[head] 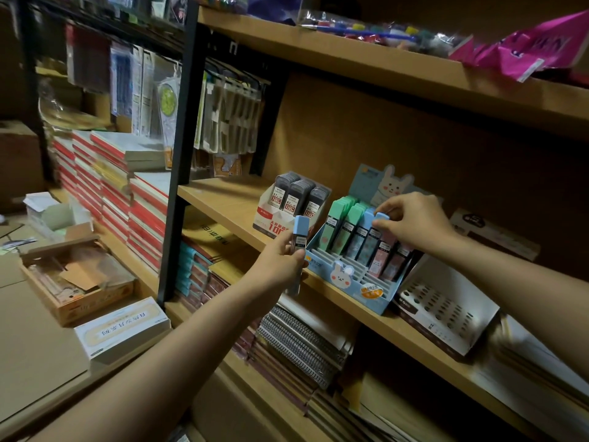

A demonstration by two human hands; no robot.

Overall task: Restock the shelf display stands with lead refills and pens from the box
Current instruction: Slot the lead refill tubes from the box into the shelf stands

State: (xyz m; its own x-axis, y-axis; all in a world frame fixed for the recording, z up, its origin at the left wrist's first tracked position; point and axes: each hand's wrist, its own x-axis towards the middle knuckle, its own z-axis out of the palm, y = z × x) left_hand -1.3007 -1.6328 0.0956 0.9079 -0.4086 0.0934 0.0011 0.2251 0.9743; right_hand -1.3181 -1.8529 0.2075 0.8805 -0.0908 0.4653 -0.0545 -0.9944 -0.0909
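A blue bunny display stand [353, 283] sits on the middle shelf, its back rows filled with green, blue and pink lead refill cases. My right hand [414, 223] pinches the blue cap of a refill case [373, 237] standing in the stand. My left hand [282, 261] grips a blue-capped refill case [299, 237] upright, just left of the stand. The stand's front slots hold nothing.
A white stand of grey refill cases [294, 202] sits left of the bunny stand. An empty perforated pen stand [446, 309] lies tilted at the right. An open cardboard box [76, 275] and a white box [122, 330] rest on the lower left surface. Notebooks fill the shelf below.
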